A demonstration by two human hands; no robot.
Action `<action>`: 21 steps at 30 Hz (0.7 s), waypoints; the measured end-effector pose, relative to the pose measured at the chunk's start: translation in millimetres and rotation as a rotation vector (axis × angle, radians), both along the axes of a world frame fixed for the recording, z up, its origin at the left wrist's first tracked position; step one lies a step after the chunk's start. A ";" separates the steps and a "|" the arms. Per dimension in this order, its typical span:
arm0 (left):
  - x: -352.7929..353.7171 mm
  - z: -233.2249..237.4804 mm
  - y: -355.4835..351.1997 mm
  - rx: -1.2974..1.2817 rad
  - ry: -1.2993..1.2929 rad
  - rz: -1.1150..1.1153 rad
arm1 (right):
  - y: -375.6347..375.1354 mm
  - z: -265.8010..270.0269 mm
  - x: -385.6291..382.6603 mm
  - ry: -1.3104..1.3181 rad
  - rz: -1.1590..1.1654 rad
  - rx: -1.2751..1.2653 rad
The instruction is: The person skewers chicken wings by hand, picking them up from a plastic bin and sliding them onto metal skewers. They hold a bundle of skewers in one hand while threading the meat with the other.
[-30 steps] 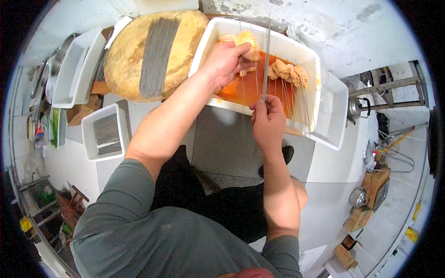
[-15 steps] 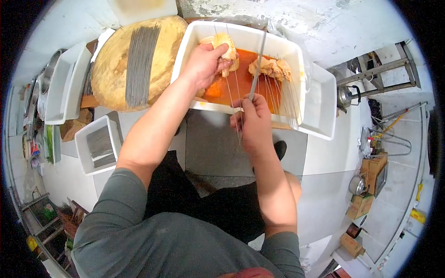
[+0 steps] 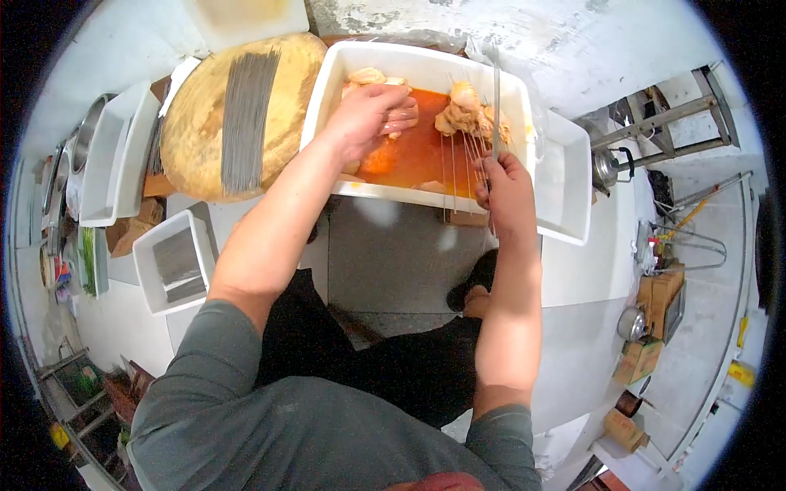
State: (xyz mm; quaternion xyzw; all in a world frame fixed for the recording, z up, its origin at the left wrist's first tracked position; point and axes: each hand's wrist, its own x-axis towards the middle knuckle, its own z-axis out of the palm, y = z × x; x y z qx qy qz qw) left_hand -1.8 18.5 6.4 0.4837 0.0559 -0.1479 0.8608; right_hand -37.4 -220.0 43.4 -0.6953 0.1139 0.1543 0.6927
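Observation:
A white tub [image 3: 426,195] holds orange-red liquid and pieces of raw meat. My right hand [image 3: 508,190] is closed at its front right edge, gripping a tight grey bundle of metal skewers [image 3: 496,98] that points away from me. Threaded meat [image 3: 463,114] lies at the tub's right, its thin skewers fanning toward me over the rim. My left hand [image 3: 372,119] hovers low over loose pale meat [image 3: 366,75] on the tub's left side. Its fingers are loosely stretched and slightly bent, partly covering the meat below.
Left of the tub, a round wooden chopping board [image 3: 192,131] carries a thick row of metal skewers [image 3: 249,123]. A small white bin [image 3: 173,258] with more skewers stands below it. Another white tub [image 3: 565,180] adjoins on the right, beside a metal kettle [image 3: 604,170].
My right hand has moved right with the skewer bundle. The meat piece my left hand held on a skewer now lies with the threaded meat, and that hand is back over the loose pieces.

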 end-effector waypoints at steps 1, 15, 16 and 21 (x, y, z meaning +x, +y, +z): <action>0.9 -1.3 1.4 -0.001 -0.017 -0.017 | -2.4 -1.5 4.2 0.039 -0.034 0.030; -6.5 9.0 2.5 0.069 0.042 0.103 | -9.5 -32.6 34.4 0.037 -0.184 0.162; -6.3 8.2 5.7 0.064 0.036 0.086 | -9.0 -31.2 33.6 0.036 -0.227 0.186; -5.0 11.3 12.7 0.096 0.026 0.128 | -34.6 -23.5 27.1 -0.062 -0.301 0.188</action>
